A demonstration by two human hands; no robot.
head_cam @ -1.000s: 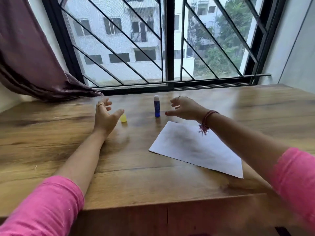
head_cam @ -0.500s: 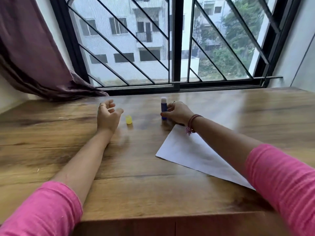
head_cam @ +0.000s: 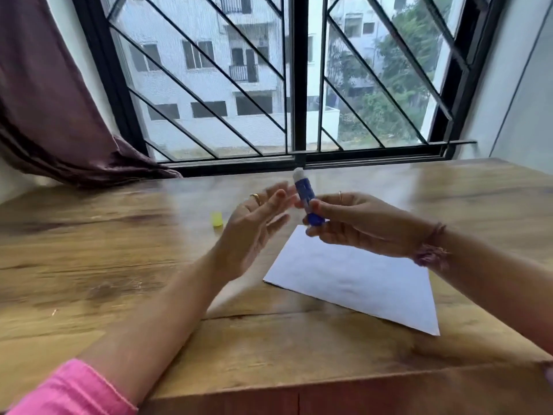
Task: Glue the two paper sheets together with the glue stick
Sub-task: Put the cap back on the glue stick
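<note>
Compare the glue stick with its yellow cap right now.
The glue stick is blue, long and slim; the yellow cap is short and stubby. The glue stick is lifted off the table, tilted, gripped by the right hand; the cap rests on the table, untouched, left of the open left hand. The stick's white tip is exposed, since the cap is off.

Home room, curtain (head_cam: 59, 115), grilled window (head_cam: 299, 85)
</note>
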